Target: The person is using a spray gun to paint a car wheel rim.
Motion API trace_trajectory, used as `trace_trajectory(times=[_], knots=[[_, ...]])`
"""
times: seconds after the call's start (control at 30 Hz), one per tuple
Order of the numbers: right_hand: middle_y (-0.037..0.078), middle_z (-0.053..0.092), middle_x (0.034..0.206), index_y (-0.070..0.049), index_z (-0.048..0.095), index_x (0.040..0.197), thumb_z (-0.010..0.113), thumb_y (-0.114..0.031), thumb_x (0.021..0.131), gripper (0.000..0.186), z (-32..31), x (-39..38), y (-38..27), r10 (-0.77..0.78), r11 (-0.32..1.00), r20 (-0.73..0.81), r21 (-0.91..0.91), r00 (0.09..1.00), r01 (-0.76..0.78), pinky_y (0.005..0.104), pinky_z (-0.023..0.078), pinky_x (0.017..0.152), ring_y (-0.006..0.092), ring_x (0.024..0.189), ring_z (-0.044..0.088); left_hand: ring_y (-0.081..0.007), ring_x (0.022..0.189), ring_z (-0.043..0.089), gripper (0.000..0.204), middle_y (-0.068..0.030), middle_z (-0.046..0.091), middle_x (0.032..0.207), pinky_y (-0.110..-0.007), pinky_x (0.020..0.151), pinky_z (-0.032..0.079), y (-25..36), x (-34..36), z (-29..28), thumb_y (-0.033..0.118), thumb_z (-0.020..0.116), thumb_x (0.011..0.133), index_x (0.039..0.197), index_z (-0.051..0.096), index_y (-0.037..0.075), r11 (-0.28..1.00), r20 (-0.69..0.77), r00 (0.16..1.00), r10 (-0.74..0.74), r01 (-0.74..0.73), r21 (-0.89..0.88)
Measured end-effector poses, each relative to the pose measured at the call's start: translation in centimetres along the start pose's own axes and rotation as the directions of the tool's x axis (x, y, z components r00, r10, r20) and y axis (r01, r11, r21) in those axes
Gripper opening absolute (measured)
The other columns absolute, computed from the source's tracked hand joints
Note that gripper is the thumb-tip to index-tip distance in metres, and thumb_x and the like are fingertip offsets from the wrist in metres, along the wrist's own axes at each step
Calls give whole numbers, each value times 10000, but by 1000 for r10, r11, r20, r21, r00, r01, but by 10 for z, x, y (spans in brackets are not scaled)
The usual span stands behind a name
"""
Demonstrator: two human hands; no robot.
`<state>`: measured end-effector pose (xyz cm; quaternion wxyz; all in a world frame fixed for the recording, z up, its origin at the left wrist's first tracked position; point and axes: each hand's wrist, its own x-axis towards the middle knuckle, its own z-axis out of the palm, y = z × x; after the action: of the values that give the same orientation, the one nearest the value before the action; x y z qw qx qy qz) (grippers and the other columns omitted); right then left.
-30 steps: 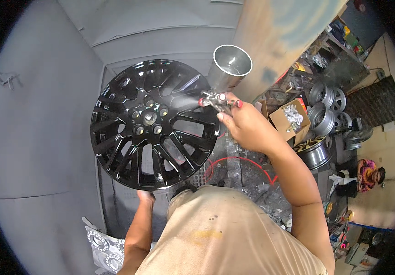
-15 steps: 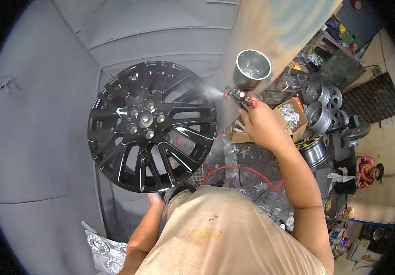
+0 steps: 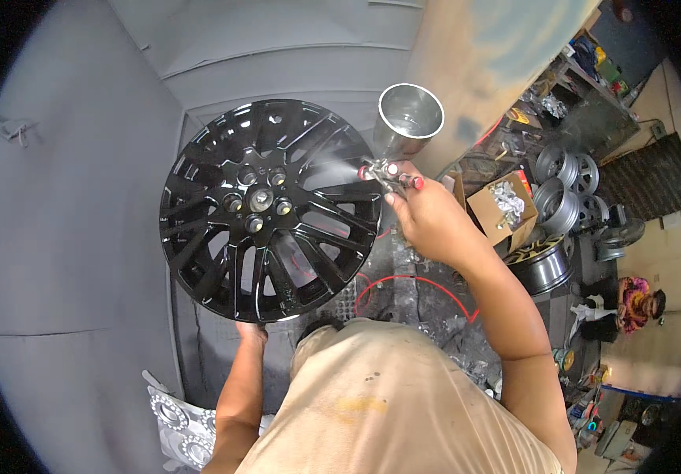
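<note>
A glossy black multi-spoke wheel rim (image 3: 321, 272) takes up the middle left, its face toward me, with several bolt holes round its hub. My right hand (image 3: 429, 217) is closed round a spray gun (image 3: 380, 175) at the rim's right edge. On top of the gun sits an open metal cup (image 3: 410, 110) with liquid in it. A pale mist fans leftward from the nozzle over the upper right spokes. My left hand (image 3: 252, 332) is at the rim's bottom edge; its fingers are hidden behind the rim.
Grey walls (image 3: 80, 237) enclose the left and far sides. A red hose (image 3: 415, 278) curves over the floor. To the right are a cardboard box (image 3: 492, 209) with crumpled foil, stacked silver wheels (image 3: 558, 205), and a person (image 3: 637, 304) in a colourful top.
The spray gun has moved left, closer over the rim, and its mist now falls on the spokes. The rim has turned, and my left hand has shifted left along its bottom edge.
</note>
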<state>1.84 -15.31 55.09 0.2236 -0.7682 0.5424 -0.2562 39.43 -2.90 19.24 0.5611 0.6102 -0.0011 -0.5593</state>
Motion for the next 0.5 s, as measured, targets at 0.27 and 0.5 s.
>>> trace_trajectory(times=[0.27,0.5], knots=[[309,612,862,61,531,1068,535,-158,983,235,4,4,-29,-7,989,138,150,990,-14,517,473,757,504,859,591,-192,683,579,292,-46,616,847,-320,571,487,-45,-47,34,357,431,1004,1019,603,122,974,-128,967,-222,225,12],[325,627,906,38,506,1118,560,-100,946,227,2,-11,14,60,994,-63,-86,996,-66,546,476,764,510,906,600,-176,784,583,281,-22,668,954,-328,607,468,-53,-40,26,326,461,994,1078,652,138,953,-70,952,-298,301,35]])
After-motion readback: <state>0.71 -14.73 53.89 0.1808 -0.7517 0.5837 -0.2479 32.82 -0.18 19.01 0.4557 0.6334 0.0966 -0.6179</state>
